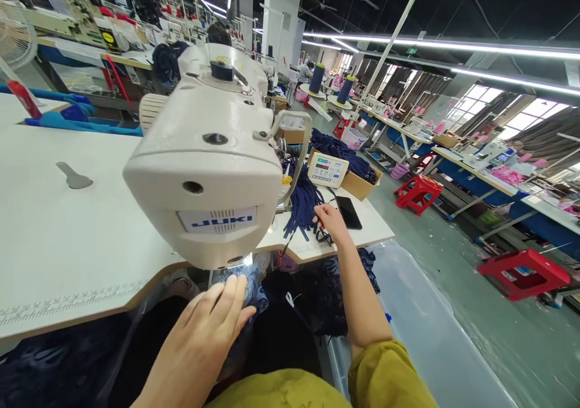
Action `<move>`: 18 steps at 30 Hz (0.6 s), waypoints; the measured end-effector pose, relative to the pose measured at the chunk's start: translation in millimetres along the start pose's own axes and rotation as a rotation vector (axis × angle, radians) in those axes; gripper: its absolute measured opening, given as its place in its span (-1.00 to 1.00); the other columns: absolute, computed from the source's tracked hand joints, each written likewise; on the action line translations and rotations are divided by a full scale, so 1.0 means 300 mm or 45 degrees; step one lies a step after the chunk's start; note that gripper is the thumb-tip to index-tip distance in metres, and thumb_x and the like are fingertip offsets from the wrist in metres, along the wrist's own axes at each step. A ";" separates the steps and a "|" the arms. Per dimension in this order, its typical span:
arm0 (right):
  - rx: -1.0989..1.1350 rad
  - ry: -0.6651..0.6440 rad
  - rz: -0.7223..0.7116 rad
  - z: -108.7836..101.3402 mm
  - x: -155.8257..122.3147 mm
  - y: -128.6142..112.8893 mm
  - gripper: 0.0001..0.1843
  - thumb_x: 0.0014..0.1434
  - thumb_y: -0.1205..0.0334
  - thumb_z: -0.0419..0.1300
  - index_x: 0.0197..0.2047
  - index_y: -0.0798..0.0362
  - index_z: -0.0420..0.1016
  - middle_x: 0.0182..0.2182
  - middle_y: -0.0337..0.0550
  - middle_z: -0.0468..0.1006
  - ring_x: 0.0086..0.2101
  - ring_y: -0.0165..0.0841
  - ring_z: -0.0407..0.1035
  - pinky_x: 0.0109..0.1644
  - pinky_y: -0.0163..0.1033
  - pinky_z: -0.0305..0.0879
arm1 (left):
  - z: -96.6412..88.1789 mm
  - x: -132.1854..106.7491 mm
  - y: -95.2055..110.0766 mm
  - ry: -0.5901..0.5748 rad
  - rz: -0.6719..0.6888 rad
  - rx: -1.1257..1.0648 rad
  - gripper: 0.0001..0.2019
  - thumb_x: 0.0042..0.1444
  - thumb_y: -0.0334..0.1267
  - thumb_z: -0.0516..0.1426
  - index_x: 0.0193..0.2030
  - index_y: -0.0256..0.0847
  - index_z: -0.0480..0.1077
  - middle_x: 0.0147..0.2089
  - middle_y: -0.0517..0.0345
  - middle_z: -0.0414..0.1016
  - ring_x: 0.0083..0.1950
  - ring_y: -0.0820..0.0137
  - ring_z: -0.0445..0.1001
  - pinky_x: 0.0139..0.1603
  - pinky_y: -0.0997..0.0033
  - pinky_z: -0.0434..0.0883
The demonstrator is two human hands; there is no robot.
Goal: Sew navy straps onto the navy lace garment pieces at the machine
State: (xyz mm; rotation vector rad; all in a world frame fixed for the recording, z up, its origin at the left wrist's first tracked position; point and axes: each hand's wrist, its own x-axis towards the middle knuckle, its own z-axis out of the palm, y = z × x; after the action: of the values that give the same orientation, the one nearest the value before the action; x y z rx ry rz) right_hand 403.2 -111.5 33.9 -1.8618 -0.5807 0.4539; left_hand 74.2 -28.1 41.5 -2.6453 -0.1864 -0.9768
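Observation:
My left hand (211,320) lies with its fingers stretched out on a piece of blue patterned fabric (259,296), just below the head of a white sewing machine (206,172). The machine's head hides the needle area. Over the table on the right, my right hand (330,222) has its fingers curled together in a pinch, beside a bundle of navy fabric strips (302,199). Whatever is between those fingertips is too small to make out. A dark phone (348,213) lies just right of that hand.
A control panel (327,170) stands by a cardboard box (362,181) of navy strips. On the white table (67,233) lies a grey flat metal piece (75,177). A clear plastic bin (421,317) is at my right, with red stools (523,273) on the floor beyond.

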 end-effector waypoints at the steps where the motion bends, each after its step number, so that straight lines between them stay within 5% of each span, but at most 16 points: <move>1: 0.098 -0.060 0.003 0.006 -0.034 -0.005 -0.78 0.18 0.05 0.13 -0.35 0.03 0.34 -0.48 -0.23 0.46 -0.52 -0.44 0.30 -0.44 -0.34 0.26 | 0.000 0.003 0.003 0.019 0.001 0.002 -0.63 0.29 -0.23 -0.02 0.08 -0.48 0.37 -0.03 -0.17 0.50 -0.08 0.15 0.43 0.00 0.14 0.27; 6: 0.514 -0.300 0.055 0.113 -0.252 -0.030 -0.56 -0.01 -0.17 0.28 -0.33 0.02 0.32 -0.35 -0.20 0.53 -0.49 -0.51 0.38 -0.43 -0.41 0.39 | -0.023 0.011 0.001 -0.018 0.053 -0.136 -0.62 0.27 -0.50 -0.17 0.00 -0.40 0.42 -0.02 -0.06 0.53 -0.05 0.27 0.47 0.04 0.24 0.32; 11: 1.037 -0.542 0.168 0.255 -0.398 -0.072 -0.64 0.05 -0.03 0.32 -0.40 0.03 0.29 -0.54 -0.38 0.44 -0.70 -0.64 0.15 -0.70 -0.53 0.13 | -0.053 -0.009 -0.031 -0.038 0.080 -0.316 -0.61 0.22 -0.57 -0.13 0.06 -0.33 0.40 0.01 0.04 0.53 0.01 0.39 0.47 0.10 0.38 0.37; 14: 0.949 -0.523 0.055 0.316 -0.417 -0.096 -0.69 0.09 0.04 0.29 -0.38 0.02 0.28 -0.69 -0.44 0.38 -0.72 -0.58 0.19 -0.66 -0.50 0.19 | -0.048 -0.045 -0.048 -0.034 0.058 -0.394 -0.62 0.22 -0.55 -0.08 0.11 -0.34 0.36 0.06 0.00 0.50 0.09 0.40 0.44 0.14 0.43 0.38; 18: 0.734 -0.399 -0.121 0.355 -0.423 -0.105 -0.74 0.13 0.12 0.26 -0.36 0.02 0.24 -0.64 -0.39 0.44 -0.62 -0.51 0.33 -0.49 -0.41 0.33 | -0.029 -0.088 -0.052 -0.014 0.013 -0.485 -0.61 0.20 -0.57 -0.05 0.14 -0.38 0.32 0.12 -0.07 0.45 0.19 0.36 0.38 0.19 0.40 0.37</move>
State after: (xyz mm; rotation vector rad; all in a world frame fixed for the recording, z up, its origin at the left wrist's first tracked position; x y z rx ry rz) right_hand 235.2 -96.7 31.2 -1.2172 -0.6596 0.7669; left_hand 45.2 -16.7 34.5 -2.9889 0.0144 -1.0862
